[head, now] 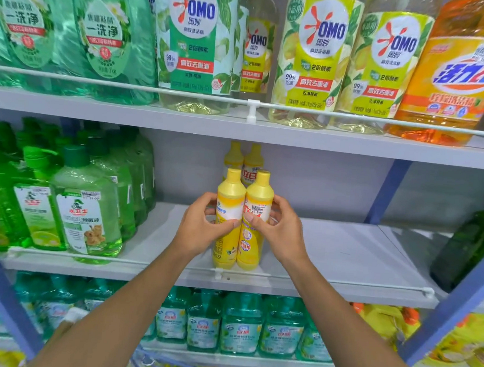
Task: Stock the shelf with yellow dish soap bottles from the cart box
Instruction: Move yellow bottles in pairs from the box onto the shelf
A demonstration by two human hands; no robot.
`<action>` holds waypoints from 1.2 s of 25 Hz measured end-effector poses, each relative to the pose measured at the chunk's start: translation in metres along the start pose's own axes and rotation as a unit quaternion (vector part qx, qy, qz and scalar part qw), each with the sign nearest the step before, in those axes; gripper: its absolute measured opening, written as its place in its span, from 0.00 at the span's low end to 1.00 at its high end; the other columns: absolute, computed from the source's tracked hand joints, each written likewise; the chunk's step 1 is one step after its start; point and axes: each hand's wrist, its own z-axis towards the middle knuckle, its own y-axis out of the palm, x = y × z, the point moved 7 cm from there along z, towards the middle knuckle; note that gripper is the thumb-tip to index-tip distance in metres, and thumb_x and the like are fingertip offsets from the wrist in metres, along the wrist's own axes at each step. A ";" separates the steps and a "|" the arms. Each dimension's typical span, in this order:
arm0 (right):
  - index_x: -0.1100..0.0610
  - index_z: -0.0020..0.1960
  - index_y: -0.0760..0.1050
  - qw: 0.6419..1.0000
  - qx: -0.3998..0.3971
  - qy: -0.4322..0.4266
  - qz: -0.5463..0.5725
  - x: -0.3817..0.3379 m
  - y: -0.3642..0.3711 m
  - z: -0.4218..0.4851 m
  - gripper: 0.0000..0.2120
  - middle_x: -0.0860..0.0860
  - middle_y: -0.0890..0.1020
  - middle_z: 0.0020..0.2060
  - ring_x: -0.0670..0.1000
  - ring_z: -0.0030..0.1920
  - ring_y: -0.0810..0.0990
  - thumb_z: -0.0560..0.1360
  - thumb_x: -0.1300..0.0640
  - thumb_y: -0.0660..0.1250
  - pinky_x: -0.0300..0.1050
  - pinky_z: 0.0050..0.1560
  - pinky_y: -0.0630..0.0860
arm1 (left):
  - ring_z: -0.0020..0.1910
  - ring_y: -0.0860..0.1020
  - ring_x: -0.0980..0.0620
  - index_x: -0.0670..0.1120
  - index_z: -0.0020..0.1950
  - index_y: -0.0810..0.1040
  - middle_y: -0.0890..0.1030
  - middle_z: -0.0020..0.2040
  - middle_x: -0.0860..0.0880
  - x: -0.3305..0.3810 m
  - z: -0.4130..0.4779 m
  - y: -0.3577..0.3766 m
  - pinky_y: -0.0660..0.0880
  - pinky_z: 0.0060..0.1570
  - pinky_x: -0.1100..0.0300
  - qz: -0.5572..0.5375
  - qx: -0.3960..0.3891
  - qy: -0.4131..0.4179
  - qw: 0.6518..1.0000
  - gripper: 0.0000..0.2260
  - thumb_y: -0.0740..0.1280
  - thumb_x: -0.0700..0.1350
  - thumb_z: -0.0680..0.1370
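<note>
forearms, head view, reach to the middle shelf. left hand curls round the left yellow bottle, right hand round the right yellow bottle; both upright, touching, between the hands at the shelf's front.

We'd call the left yellow bottle and the right yellow bottle opaque plastic, smooth with a soft sheen, caps included. Their labels look like glossy film to us. The green bottles beside them are clear plastic, shiny and a bit rippled, with slick printed labels. Up top, the big OMO bottles are see-through plastic in glossy wrap sleeves, and the orange bottle glints the same way. The shelf board reads to us as matt pale painted metal, the uprights as matt blue paint.
</note>
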 end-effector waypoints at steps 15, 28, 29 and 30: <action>0.54 0.67 0.74 0.997 -0.042 0.010 -0.066 0.023 0.000 -0.005 0.27 0.44 0.83 0.58 0.32 0.55 0.80 0.70 0.58 0.79 0.31 0.55 0.79 | 0.53 0.83 0.54 0.53 0.63 0.78 0.84 0.54 0.55 -0.021 0.009 -0.005 0.82 0.53 0.53 0.033 -0.039 -0.011 0.999 0.25 0.81 0.46 0.68; 0.53 0.65 0.75 0.991 0.024 0.051 -0.119 0.064 0.012 -0.024 0.30 0.44 0.83 0.53 0.38 0.50 0.82 0.67 0.53 0.82 0.31 0.51 0.79 | 0.50 0.83 0.58 0.48 0.63 0.79 0.85 0.53 0.55 -0.063 -0.014 0.013 0.82 0.53 0.58 0.060 -0.026 -0.049 0.997 0.23 0.80 0.44 0.70; 0.53 0.66 0.75 0.992 0.019 0.052 -0.116 0.064 0.013 -0.022 0.30 0.44 0.83 0.54 0.38 0.51 0.82 0.67 0.54 0.82 0.30 0.50 0.78 | 0.50 0.83 0.59 0.48 0.63 0.79 0.85 0.54 0.56 -0.064 -0.011 0.012 0.82 0.54 0.58 0.052 -0.039 -0.052 0.997 0.23 0.80 0.43 0.70; 0.54 0.66 0.75 0.992 0.017 0.052 -0.114 0.065 0.013 -0.021 0.30 0.44 0.83 0.55 0.38 0.51 0.82 0.68 0.54 0.82 0.30 0.51 0.78 | 0.51 0.83 0.60 0.48 0.64 0.79 0.85 0.54 0.55 -0.064 -0.009 0.011 0.82 0.54 0.57 0.042 -0.047 -0.056 0.996 0.24 0.80 0.43 0.70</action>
